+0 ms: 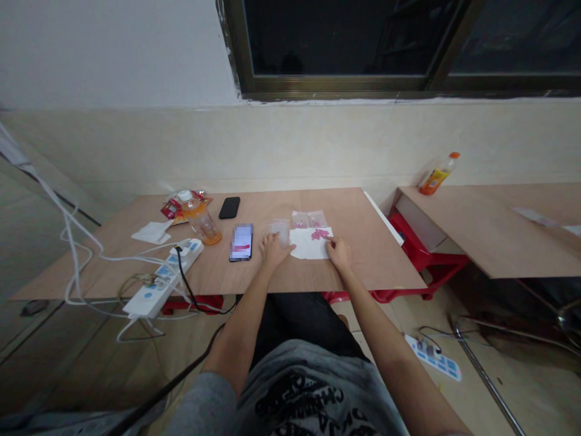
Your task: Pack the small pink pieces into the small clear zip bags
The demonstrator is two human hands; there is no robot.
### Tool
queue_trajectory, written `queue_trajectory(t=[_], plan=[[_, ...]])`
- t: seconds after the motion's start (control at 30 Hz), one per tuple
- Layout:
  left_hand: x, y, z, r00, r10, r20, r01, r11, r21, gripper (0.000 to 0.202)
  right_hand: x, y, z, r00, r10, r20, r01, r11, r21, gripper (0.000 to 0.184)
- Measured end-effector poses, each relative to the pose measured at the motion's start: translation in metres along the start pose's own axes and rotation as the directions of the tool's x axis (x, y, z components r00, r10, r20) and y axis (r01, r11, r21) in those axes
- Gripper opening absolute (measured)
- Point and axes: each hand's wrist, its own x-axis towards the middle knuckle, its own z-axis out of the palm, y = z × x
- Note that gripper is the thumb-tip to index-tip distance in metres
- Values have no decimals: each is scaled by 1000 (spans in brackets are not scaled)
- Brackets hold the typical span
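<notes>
Pink pieces [319, 234] lie on white paper [308, 248] on the table [299, 280]; the left hand [273, 249] spreads at a flat clear bag [280, 226]; whether the right hand [339, 252] pinches anything, I cannot tell. Beyond, small bags [300, 218] show pink inside; farther, a bottle [437, 178] holds orange liquid.

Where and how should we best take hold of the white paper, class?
Probably at the side edges of its near half, pinching from left and right: the paper lies flat and its pink pieces sit toward the far right, leaving the near half bare.
</notes>
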Motion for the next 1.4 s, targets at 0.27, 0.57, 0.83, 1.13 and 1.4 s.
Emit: queue_trajectory(t=[0.27, 0.57, 0.83, 1.13, 1.4], plan=[[6, 4, -4, 998, 62, 19, -63, 997, 48, 71, 11, 3, -2, 993, 106, 54, -110, 992, 67, 38], [1, 14, -8, 987, 136, -82, -142, 987, -71, 65, 23, -10, -2, 981, 185, 64, -180, 981, -68, 32], [-7, 32, 17, 956, 241, -167, -284, 902, -324, 62, 23, -4, 5, 991, 128, 24, -125, 987, -99, 32], [-3, 29, 31, 949, 262, -177, -315, 829, -462, 51, 22, -9, 16, 1000, -29, -12, 32, 921, 388, 37], [-2, 23, 40, 926, 293, -238, -376, 784, -495, 46, 22, -33, 37, 978, -196, 71, 128, 835, 536, 24]])
